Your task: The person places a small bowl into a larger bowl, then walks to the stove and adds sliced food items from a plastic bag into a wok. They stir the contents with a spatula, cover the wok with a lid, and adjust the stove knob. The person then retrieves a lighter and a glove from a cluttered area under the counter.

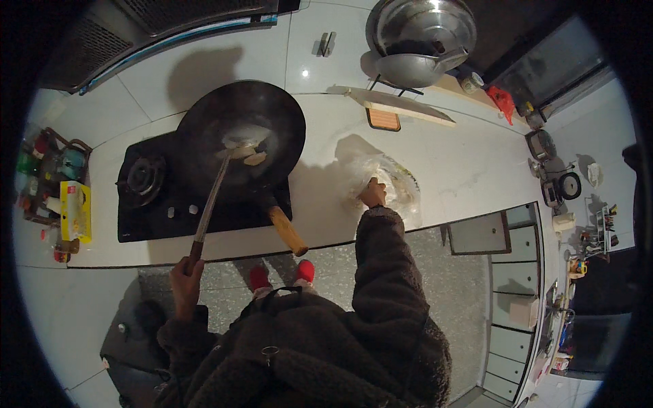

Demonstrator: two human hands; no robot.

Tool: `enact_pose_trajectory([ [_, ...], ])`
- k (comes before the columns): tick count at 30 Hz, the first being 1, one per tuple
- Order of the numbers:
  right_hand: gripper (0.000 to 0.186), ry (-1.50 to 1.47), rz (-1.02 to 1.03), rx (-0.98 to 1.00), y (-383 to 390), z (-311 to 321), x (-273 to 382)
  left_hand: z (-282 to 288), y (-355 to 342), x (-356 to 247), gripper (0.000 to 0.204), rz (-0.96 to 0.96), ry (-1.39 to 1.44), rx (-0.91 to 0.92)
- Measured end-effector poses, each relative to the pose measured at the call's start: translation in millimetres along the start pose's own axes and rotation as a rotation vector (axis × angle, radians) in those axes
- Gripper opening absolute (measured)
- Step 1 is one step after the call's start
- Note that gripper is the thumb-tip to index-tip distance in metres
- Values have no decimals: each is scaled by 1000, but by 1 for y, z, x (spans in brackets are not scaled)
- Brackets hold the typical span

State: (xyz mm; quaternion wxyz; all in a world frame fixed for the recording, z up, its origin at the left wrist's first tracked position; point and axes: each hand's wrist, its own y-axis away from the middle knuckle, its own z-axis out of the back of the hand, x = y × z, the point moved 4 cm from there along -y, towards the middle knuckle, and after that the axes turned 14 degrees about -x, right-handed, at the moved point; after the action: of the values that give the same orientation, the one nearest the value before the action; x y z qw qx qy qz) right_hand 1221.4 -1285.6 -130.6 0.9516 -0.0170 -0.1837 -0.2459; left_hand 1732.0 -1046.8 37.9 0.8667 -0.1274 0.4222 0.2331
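Here, a long metal spatula with a brown handle (212, 190) slants into a large, round, dark metal wok (282, 126) on the left of the pale, glossy surface (469, 153), its far end beside a few pale, flat pieces of food (255, 159). The left hand (185, 282) is wrapped around the spatula's handle at the near edge. To the right of the wok, the right hand (373, 194) is down at a crumpled, clear plastic bag (403, 183) with whitish contents, its fingers bent; whether they pinch anything I cannot tell. The wok sits over a flat, black glass stove (153, 223), its light wooden handle (288, 231) pointing near and right. Farther back lies a thin, pale, rectangular board (408, 109), partly over an orange, dark-edged rectangle (383, 121).
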Motion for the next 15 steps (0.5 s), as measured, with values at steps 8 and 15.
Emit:
enact_pose_trajectory([
  [8,47,10,30,4,13,16,-12,3,1,-1,29,-80,5,-54],
  [15,56,146,115,-22,7,10,-15,5,-2,0,28,-34,11,-27],
])
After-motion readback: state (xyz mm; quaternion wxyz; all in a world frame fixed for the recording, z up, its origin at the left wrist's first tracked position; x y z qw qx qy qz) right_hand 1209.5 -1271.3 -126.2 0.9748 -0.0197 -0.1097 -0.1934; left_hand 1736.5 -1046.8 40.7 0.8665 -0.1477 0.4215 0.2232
